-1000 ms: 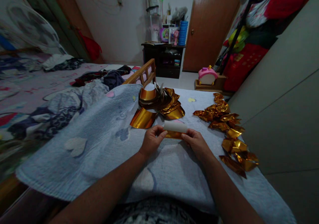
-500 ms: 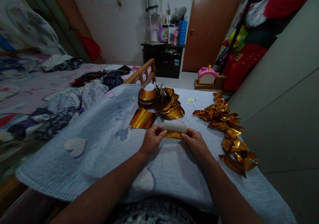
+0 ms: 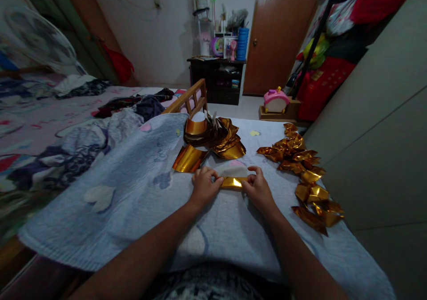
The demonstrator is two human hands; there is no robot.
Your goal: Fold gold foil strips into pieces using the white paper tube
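A sheet of gold foil paper [image 3: 232, 183] with a whitish back lies across the quilt in front of me, its near edge folded over into a shiny gold strip. My left hand [image 3: 205, 186] pinches the left end of that strip between thumb and fingers. At the right end my right hand [image 3: 258, 186] grips the fold with its thumb, one finger raised. Just beyond are stacked gold foil sheets [image 3: 190, 158], curled and fanned out. To the right lies a row of folded gold foil pieces [image 3: 312, 192], shaped like ingots.
A pale blue quilt [image 3: 133, 220] covers the surface under my hands. Past its far edge stands a wooden bed rail [image 3: 187, 102], with a bed of crumpled clothes [image 3: 147, 106] to the left. A pale cabinet [image 3: 373, 157] flanks the right side. A pink toy [image 3: 276, 100] sits beyond.
The near gold edge has been folded further and now lies flatter and brighter. The white back has dropped lower, and my right fingers have lifted a little.
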